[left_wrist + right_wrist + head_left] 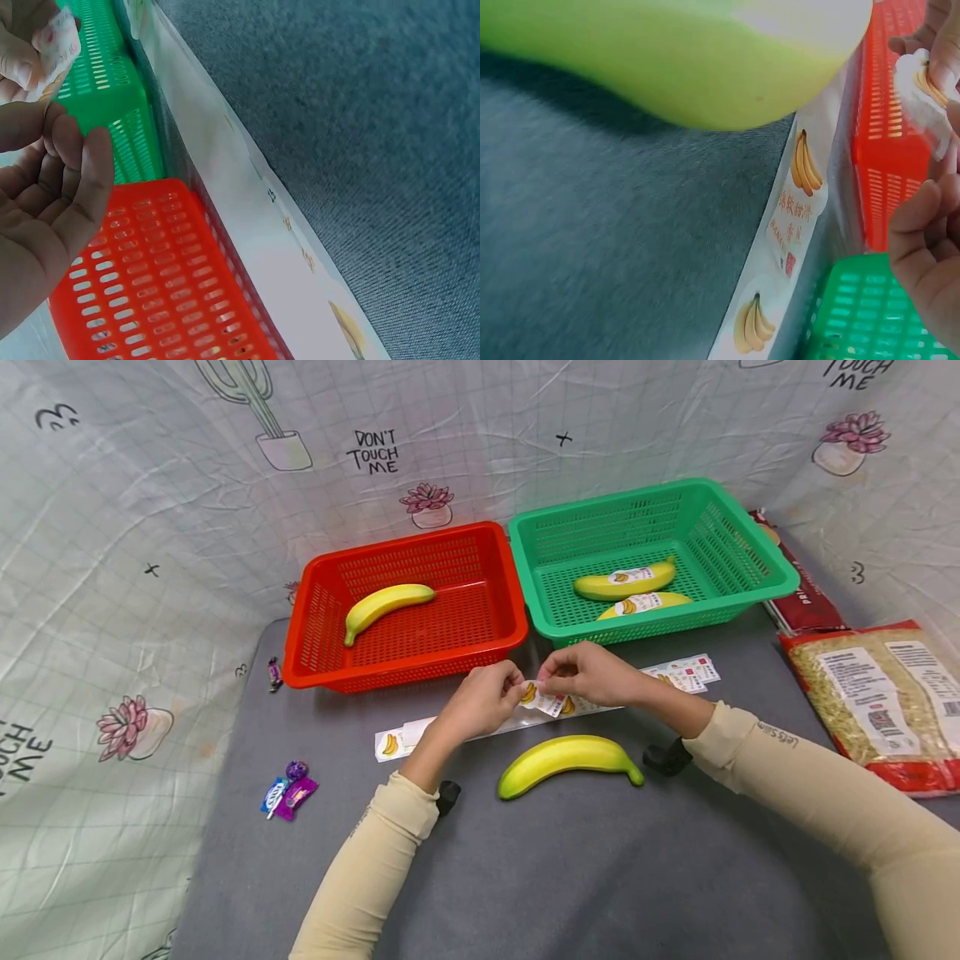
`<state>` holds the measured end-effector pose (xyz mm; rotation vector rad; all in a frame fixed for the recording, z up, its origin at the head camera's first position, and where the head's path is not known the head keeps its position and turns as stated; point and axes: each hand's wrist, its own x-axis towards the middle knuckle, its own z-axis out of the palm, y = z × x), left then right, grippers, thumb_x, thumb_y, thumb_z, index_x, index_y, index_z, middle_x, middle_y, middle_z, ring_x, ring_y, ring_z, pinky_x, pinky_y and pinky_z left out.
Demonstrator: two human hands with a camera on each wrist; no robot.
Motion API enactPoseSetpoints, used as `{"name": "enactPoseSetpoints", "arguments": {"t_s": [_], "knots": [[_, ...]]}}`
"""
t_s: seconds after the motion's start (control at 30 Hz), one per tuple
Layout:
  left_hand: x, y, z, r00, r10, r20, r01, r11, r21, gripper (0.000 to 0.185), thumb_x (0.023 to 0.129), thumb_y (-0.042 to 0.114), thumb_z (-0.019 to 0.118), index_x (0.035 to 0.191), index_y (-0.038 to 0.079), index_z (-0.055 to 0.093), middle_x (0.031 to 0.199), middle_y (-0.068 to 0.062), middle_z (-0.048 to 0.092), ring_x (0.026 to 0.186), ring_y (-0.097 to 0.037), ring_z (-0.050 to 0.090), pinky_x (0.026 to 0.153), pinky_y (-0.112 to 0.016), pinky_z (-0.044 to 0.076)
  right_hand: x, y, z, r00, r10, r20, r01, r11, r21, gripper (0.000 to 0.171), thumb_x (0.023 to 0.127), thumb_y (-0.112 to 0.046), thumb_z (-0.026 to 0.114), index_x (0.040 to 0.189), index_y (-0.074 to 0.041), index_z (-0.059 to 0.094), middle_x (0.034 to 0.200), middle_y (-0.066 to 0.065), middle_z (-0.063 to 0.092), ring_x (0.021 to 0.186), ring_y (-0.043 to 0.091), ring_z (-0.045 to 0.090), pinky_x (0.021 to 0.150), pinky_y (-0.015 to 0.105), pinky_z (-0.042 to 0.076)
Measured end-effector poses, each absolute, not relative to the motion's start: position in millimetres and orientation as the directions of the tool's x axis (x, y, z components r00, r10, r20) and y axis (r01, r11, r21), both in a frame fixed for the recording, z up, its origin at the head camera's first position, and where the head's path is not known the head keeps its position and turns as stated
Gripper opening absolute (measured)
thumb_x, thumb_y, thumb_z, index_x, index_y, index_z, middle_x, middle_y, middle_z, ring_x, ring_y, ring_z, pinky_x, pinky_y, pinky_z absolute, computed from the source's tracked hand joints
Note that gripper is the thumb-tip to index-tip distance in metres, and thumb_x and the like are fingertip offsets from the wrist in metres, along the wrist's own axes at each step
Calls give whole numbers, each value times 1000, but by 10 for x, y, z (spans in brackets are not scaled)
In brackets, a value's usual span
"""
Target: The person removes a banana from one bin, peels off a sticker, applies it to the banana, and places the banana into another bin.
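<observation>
Both hands meet over the grey mat just in front of the baskets. My right hand (546, 681) pinches a white banana sticker (542, 699) and my left hand (519, 687) pinches its other edge. Below them lies the long white sticker strip (405, 739), also seen as the strip (795, 217) with printed bananas. A bare yellow-green banana (566, 760) lies on the mat near my wrists. The red basket (517, 602) holds one unlabelled banana (386, 603). The green basket (652, 493) holds two labelled bananas (622, 581). The sticker (56, 41) shows between fingertips in the left wrist view.
Wrapped candies (288, 793) lie at the left of the mat, and a single one (274, 674) by the red basket. A bag of grain (881, 702) and a dark red packet (798, 585) lie at the right. More stickers (686, 672) sit before the green basket. Printed cloth walls surround the mat.
</observation>
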<state>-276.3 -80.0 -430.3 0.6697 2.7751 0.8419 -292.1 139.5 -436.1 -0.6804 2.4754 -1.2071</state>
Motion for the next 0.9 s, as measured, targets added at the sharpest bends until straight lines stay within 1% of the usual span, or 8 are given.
{"name": "enactPoseSetpoints", "arguments": {"t_s": [0.13, 0.2, 0.4, 0.57, 0.63, 0.73, 0.83, 0.9], "knots": [[-2738, -824, -4285, -886, 462, -36, 344, 707, 618, 10, 101, 16, 61, 101, 6, 65, 86, -6, 64, 77, -16, 57, 69, -25, 45, -2844, 1565, -4349, -859, -510, -35, -304, 564, -768, 33, 96, -23, 71, 122, -3, 69, 99, 6, 69, 81, 18, 58, 71, 25, 47], [-2723, -837, -4275, -890, 455, -34, 327, 688, 648, 10, 101, 15, 61, 102, 6, 64, 88, -6, 65, 79, -17, 57, 71, -25, 46, -2804, 1682, -4354, -868, -495, -47, -294, 588, -753, 36, 97, -25, 70, 124, -2, 68, 101, 6, 70, 84, 17, 59, 72, 25, 48], [-2693, -833, -4278, -889, 457, -33, 307, 647, 698, 11, 101, 16, 60, 103, 6, 63, 91, -7, 63, 80, -17, 56, 72, -25, 46, -2760, 1797, -4401, -840, -536, -83, -310, 601, -737, 22, 97, -31, 70, 109, -13, 74, 91, 0, 71, 79, 16, 59, 68, 27, 49], [-2656, -813, -4304, -881, 470, -50, 269, 586, 764, 12, 100, 18, 62, 104, 7, 64, 93, -6, 64, 78, -15, 57, 70, -24, 46, -2718, 1704, -4379, -826, -562, -38, -345, 559, -754, 17, 96, -27, 71, 91, -11, 71, 69, -5, 54, 61, 9, 47, 59, 24, 40], [-2619, -822, -4320, -880, 472, -54, 250, 557, 792, 12, 100, 19, 64, 104, 7, 65, 93, -6, 64, 77, -14, 57, 70, -23, 46, -2675, 1697, -4359, -826, -562, -38, -346, 559, -753, 17, 97, -24, 70, 88, -10, 68, 65, -6, 47, 57, 7, 42, 57, 24, 36], [-2530, -843, -4351, -877, 478, -55, 234, 524, 819, 13, 98, 18, 66, 104, 6, 66, 92, -7, 65, 76, -12, 57, 70, -23, 47, -2596, 1705, -4344, -813, -580, -54, -349, 559, -752, 17, 97, -23, 70, 86, -11, 68, 63, -7, 46, 56, 5, 41, 56, 23, 35], [-2411, -845, -4387, -860, 507, -54, 273, 547, 792, 13, 99, 18, 65, 101, 5, 67, 89, -5, 65, 75, -10, 56, 70, -22, 46, -2509, 1717, -4354, -788, -612, -67, -372, 560, -740, 18, 97, -25, 70, 84, -13, 66, 63, -8, 46, 56, 4, 41, 56, 22, 35], [-2330, -829, -4403, -844, 534, -54, 327, 591, 737, 13, 100, 18, 62, 98, 6, 66, 87, -4, 63, 75, -9, 54, 70, -22, 44, -2455, 1719, -4380, -773, -629, -81, -390, 572, -722, 19, 97, -26, 70, 82, -16, 65, 63, -9, 47, 57, 3, 42, 56, 21, 36]]}}
